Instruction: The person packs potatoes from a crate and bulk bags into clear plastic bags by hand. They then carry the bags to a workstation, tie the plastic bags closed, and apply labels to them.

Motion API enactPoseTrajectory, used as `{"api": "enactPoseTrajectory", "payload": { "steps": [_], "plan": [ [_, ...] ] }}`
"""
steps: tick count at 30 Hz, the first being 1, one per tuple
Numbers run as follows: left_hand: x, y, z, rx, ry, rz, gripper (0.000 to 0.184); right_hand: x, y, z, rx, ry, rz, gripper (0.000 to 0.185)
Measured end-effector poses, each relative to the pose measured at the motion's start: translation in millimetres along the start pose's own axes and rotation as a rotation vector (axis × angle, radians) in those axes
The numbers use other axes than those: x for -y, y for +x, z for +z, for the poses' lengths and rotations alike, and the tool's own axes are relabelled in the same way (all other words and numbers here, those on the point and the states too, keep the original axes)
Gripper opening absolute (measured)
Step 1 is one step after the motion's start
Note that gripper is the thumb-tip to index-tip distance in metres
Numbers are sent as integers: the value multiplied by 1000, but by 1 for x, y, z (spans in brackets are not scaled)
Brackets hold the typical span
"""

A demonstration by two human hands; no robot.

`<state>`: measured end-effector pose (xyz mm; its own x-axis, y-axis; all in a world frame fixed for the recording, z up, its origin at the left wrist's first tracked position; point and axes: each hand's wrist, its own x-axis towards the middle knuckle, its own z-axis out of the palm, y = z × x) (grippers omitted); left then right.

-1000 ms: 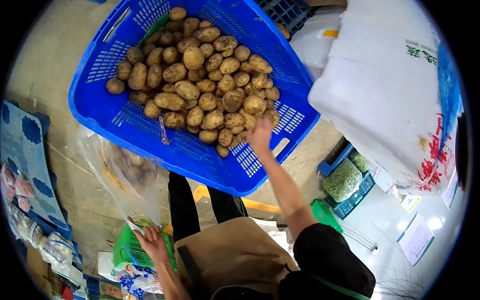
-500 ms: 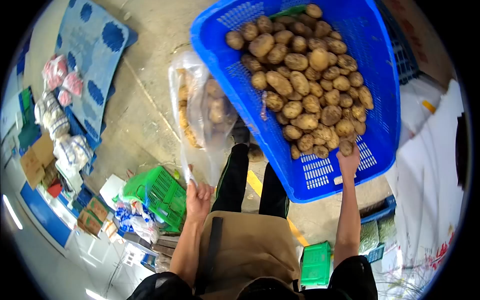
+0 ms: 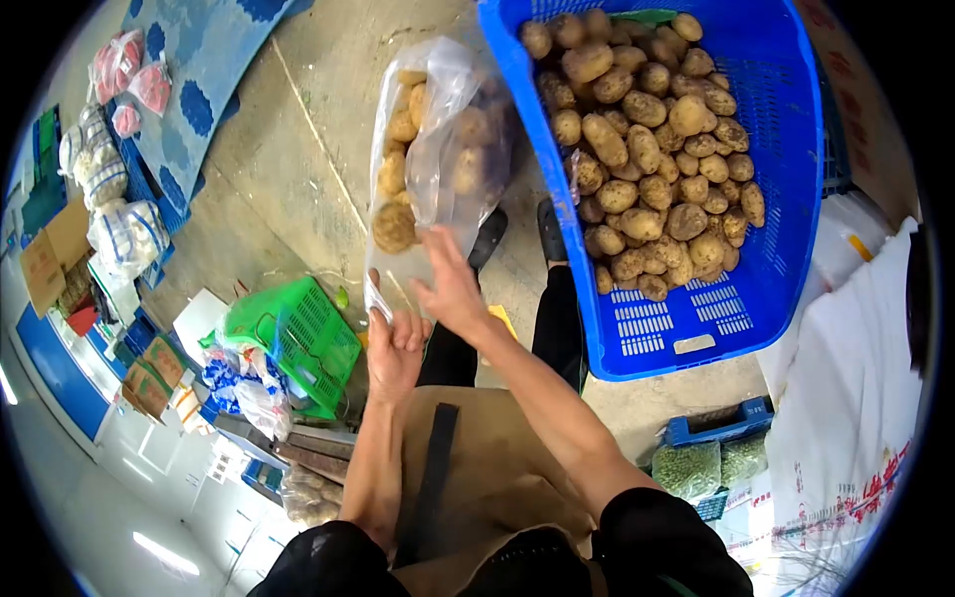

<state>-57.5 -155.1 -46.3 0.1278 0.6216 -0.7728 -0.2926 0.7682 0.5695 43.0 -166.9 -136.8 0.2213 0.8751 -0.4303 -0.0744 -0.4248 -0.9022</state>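
My left hand (image 3: pixel 396 353) is closed on the edge of a clear plastic bag (image 3: pixel 438 184), close to its mouth. Several potatoes show through the bag's thin sides. Just beyond my right fingertips, at the bag's mouth end, is a brown potato (image 3: pixel 395 228). My right hand (image 3: pixel 456 289) reaches across to the bag with its fingers apart and nothing in its grip. To the right stands a blue plastic crate (image 3: pixel 801 249), with many loose, dirt-specked potatoes (image 3: pixel 647 164) heaped toward its far end.
A green crate (image 3: pixel 308 338) with plastic bags sits on the floor at left. Further back is a blue patterned panel (image 3: pixel 214 70) beside red-filled bags (image 3: pixel 119 65). White sheeting (image 3: pixel 846 348) hangs at the right, near a small blue crate of green produce (image 3: pixel 721 428).
My right hand has moved left from the blue crate with a potato to the bag's mouth and let it go there. My left hand has kept its hold on the bag.
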Motion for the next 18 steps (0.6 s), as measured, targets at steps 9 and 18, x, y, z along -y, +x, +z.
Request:
{"api": "enactPoseTrajectory", "payload": {
  "steps": [9,18],
  "plan": [
    [-44,15,-31,185,-53,-70,82,-8,1,26,398,-353,-305,54],
    [47,31,-273,-547,61,-77,72,-14,12,17,329,-390,14,22]
  ]
}}
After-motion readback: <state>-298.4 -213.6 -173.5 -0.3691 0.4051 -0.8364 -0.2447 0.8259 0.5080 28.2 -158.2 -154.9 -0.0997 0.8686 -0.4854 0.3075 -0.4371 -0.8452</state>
